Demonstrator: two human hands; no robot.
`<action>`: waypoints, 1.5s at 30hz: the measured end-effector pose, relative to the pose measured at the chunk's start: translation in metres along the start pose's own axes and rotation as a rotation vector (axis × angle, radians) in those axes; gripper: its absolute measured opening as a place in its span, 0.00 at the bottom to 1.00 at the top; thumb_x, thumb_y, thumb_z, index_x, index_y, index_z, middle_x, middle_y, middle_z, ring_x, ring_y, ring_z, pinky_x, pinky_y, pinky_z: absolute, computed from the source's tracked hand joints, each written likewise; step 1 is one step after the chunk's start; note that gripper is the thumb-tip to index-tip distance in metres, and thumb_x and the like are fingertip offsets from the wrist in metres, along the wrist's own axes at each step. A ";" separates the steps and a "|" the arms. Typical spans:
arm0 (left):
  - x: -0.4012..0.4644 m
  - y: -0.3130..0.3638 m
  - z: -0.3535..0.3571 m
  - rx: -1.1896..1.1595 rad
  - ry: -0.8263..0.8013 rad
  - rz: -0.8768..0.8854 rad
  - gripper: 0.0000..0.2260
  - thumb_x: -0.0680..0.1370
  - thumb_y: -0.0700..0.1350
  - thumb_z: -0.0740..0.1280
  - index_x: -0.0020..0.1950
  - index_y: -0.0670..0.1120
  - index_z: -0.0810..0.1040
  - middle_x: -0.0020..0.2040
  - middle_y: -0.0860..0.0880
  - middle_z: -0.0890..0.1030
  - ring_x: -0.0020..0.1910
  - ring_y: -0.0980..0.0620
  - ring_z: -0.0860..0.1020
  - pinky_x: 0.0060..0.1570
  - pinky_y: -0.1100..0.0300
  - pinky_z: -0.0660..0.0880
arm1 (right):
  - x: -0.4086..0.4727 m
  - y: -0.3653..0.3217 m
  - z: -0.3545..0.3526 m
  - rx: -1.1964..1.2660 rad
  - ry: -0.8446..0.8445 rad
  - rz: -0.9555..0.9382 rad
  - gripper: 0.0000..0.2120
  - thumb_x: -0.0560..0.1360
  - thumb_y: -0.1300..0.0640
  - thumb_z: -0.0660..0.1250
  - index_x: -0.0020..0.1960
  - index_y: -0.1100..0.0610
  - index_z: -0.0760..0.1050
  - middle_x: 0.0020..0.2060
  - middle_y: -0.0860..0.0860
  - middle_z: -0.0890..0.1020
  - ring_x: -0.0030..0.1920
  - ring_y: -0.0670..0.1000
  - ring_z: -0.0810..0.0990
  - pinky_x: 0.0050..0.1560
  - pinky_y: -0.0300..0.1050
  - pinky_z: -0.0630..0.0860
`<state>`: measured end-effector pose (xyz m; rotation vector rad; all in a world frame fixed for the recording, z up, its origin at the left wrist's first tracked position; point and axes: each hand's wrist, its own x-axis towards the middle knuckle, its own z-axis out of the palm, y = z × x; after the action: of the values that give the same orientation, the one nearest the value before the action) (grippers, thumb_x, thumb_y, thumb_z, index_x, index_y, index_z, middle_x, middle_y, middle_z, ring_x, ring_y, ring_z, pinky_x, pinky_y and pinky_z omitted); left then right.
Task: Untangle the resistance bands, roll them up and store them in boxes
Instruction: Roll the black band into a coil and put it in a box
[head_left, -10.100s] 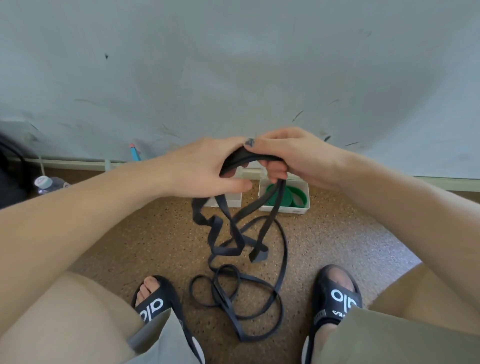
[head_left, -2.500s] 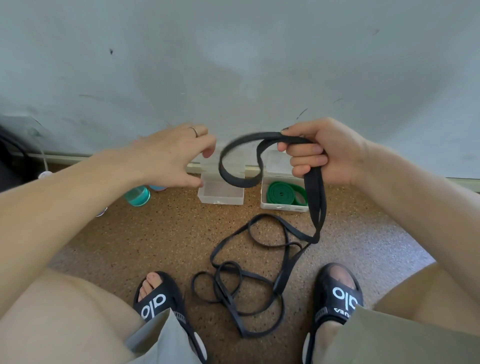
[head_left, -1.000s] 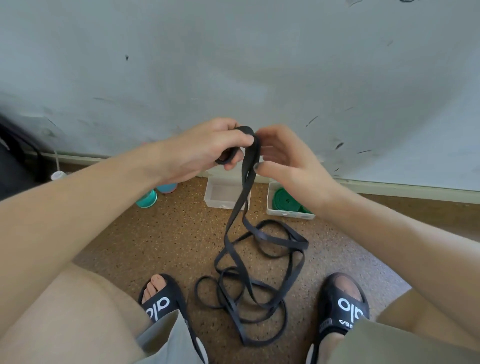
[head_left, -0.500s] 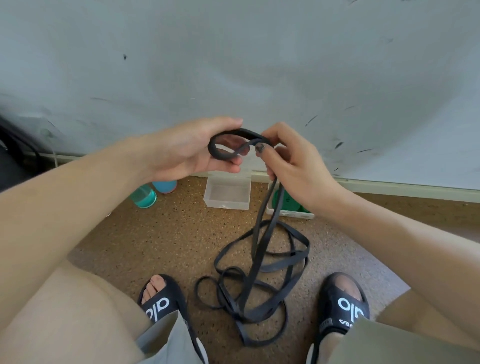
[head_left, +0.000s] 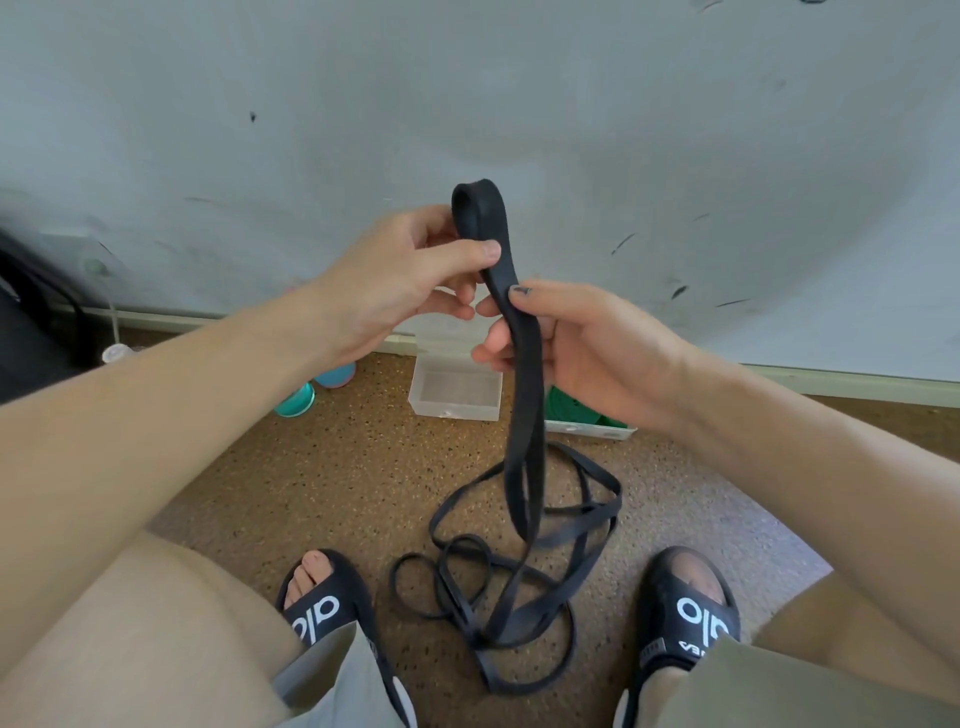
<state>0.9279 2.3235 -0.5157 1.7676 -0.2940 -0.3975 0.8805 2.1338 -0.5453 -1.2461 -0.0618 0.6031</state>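
A long black resistance band (head_left: 524, 415) hangs doubled from both hands, its lower length lying in loose tangled loops on the floor between my feet. My left hand (head_left: 400, 280) pinches the band just below its folded top end, which sticks up above the thumb. My right hand (head_left: 582, 343) grips the two strands a little lower, thumb on top. Behind the hands on the floor stand an empty clear box (head_left: 456, 389) and, to its right, a white box holding a rolled green band (head_left: 563, 410), partly hidden by my right hand.
A grey wall with a skirting board runs close behind the boxes. Teal and blue round lids (head_left: 296, 402) lie left of the clear box, a bottle cap (head_left: 117, 353) and a dark bag further left. My sandalled feet (head_left: 322, 603) flank the band's loops on speckled brown floor.
The small loop held between both hands half a second ago has been flattened into a fold standing upright. My right hand has slid lower along the two strands.
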 end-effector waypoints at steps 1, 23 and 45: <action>0.000 0.001 0.001 0.029 0.019 0.021 0.07 0.81 0.41 0.67 0.58 0.41 0.79 0.48 0.45 0.81 0.37 0.54 0.77 0.41 0.61 0.78 | 0.000 -0.001 0.000 0.015 -0.005 0.014 0.12 0.85 0.57 0.58 0.58 0.59 0.79 0.39 0.53 0.85 0.45 0.53 0.84 0.53 0.46 0.79; -0.016 0.016 -0.011 0.484 -0.176 0.161 0.08 0.72 0.48 0.76 0.49 0.50 0.83 0.43 0.52 0.85 0.40 0.51 0.84 0.41 0.62 0.81 | 0.001 -0.011 -0.015 -0.103 -0.062 0.184 0.04 0.81 0.64 0.64 0.49 0.56 0.71 0.42 0.56 0.84 0.26 0.46 0.70 0.27 0.36 0.65; -0.019 0.022 -0.021 0.445 -0.306 0.089 0.07 0.75 0.46 0.72 0.48 0.43 0.81 0.34 0.54 0.80 0.32 0.53 0.81 0.35 0.69 0.75 | -0.001 -0.018 -0.017 -0.131 -0.118 0.212 0.09 0.82 0.52 0.62 0.46 0.56 0.73 0.46 0.56 0.85 0.26 0.46 0.66 0.27 0.36 0.64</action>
<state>0.9197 2.3450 -0.4881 2.1154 -0.7208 -0.5711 0.8929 2.1153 -0.5341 -1.3530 -0.0686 0.8677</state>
